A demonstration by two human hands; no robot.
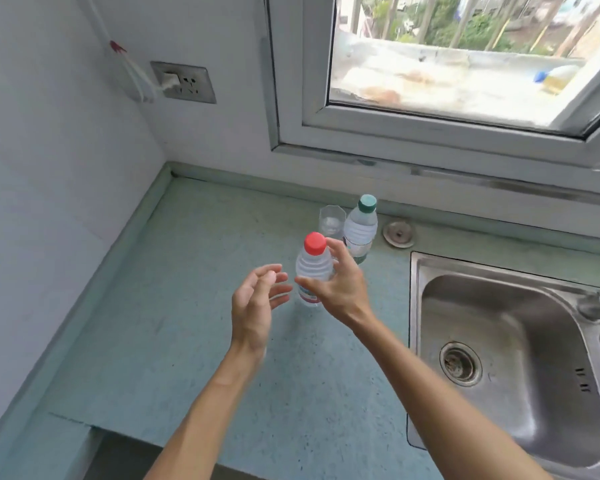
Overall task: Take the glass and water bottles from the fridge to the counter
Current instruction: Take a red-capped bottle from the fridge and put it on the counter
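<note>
While the red-capped bottle [313, 271] stood upright on the counter [187, 306], it was loosely cupped by the right hand [340, 289], fingers spread; the left hand [257, 299] was held open beside it. A careless withdrawal might have toppled it against the green-capped bottle [361, 230] and glass [331, 221] just behind.

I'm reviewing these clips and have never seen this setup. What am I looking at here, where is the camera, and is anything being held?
There is no machine: a person wears a wide-angle camera on the head, looking down at their own bare arms. The left hand is open and empty. The right hand is open around the red-capped bottle, which stands upright on the counter; whether it touches the bottle is unclear. Behind stand a green-capped bottle and a glass. A steel sink lies to the right.
</note>
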